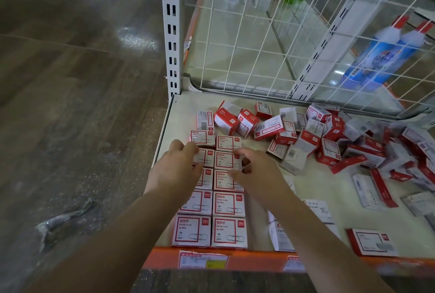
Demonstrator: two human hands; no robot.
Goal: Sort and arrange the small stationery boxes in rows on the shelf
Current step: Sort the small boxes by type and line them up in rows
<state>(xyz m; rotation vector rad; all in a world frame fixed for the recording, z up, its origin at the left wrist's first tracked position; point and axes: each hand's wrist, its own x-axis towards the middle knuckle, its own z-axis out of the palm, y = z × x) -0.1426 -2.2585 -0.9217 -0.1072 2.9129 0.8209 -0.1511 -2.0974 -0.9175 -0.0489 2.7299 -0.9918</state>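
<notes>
Both hands, the left hand [179, 165] and right hand [256, 170], are pressing loosely spread, grasping nothing, on two paper-clip box rows [229, 203] at lower centre of the shelf [329, 189], probably squaring them before fetching from the jumbled pile [329, 142] at right.

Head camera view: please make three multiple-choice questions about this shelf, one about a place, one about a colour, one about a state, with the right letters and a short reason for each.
1. Where does the loose pile of boxes lie?
A. to the right of the neat columns
B. on the floor
C. behind the wire grid

2. Which colour is the front edge strip of the shelf?
A. blue
B. green
C. orange

3. How do the paper clip boxes in the two columns lie?
A. printed face up, side by side
B. stacked in a tower
C. opened, clips spilled out

Answers: 1 A, the pile lies on the shelf, right of the columns. 2 C, the strip is orange, with labels. 3 A, both columns show printed faces; the left hand and right hand rest on them.
</notes>
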